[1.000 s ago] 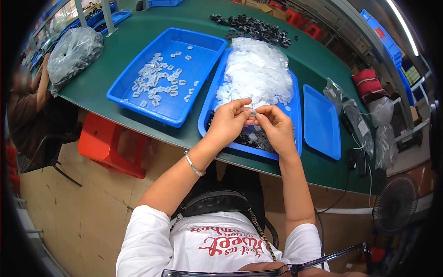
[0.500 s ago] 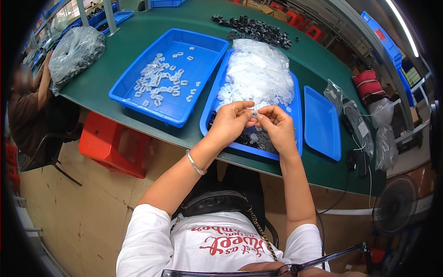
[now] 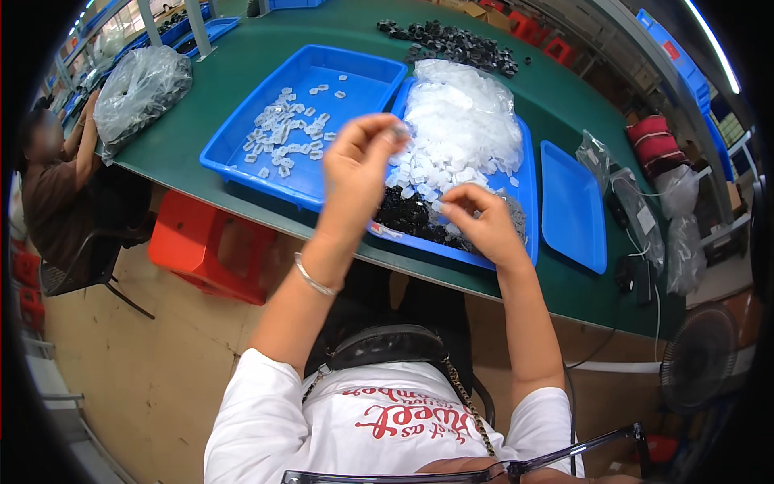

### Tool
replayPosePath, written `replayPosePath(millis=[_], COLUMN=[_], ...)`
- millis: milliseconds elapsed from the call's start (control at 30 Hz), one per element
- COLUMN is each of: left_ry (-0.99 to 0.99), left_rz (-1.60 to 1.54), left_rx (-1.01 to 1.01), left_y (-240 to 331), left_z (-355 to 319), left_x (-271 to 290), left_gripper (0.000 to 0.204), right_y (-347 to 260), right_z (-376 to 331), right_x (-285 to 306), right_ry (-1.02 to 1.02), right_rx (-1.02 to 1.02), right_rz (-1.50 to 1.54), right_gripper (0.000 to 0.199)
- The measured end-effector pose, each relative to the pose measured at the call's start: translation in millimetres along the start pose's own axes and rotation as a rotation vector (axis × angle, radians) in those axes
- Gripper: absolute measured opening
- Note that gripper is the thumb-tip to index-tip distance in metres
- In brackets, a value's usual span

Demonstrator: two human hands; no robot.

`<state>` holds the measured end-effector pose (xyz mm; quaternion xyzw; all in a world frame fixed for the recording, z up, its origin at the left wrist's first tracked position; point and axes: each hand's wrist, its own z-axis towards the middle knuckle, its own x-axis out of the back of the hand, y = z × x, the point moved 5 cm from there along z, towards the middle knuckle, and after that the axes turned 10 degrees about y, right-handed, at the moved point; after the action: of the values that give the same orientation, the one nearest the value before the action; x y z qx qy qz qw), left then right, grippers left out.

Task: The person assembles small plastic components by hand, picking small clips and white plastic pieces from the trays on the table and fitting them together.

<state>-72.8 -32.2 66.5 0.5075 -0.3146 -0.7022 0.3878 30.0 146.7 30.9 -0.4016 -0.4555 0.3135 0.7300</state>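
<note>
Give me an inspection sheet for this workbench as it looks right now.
Surface: green bench, mostly covered by trays.
Job's things: middle tray heaped with clear parts and black parts; left tray holds scattered clear pieces.
Clutter: loose black parts pile, empty small tray, plastic bags.
Grippers: left hand raised, pinching a small piece; right hand over the middle tray, contents not clear.
Cables: dark cable at the bench's right end.
Surroundings: red stool, another person at left, fan.
</note>
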Motion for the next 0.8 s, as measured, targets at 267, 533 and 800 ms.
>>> replayPosePath(millis=[267, 533, 800], left_ry=[0.114, -0.683, -0.722], left_rz=[0.778, 0.887, 1.143], left_rx=[-0.694, -0.348, -0.587], left_y=[37.2, -40.0, -66.1], left_z=[40.6, -12.9, -18.9], left_x=[48.8, -24.4, -29.7], left_gripper=[0.022, 0.017, 0.015], right_y=[-17.4, -12.4, -14.3], right_z=[-3.8, -4.2, -4.2], right_x=[-23.3, -21.5, -29.5], right_ry=[-0.235, -0.250, -0.269], right_rx=[0.149, 0.100, 0.088], right_rz=[-0.227, -0.215, -0.089], right_gripper=[0.016, 0.013, 0.017])
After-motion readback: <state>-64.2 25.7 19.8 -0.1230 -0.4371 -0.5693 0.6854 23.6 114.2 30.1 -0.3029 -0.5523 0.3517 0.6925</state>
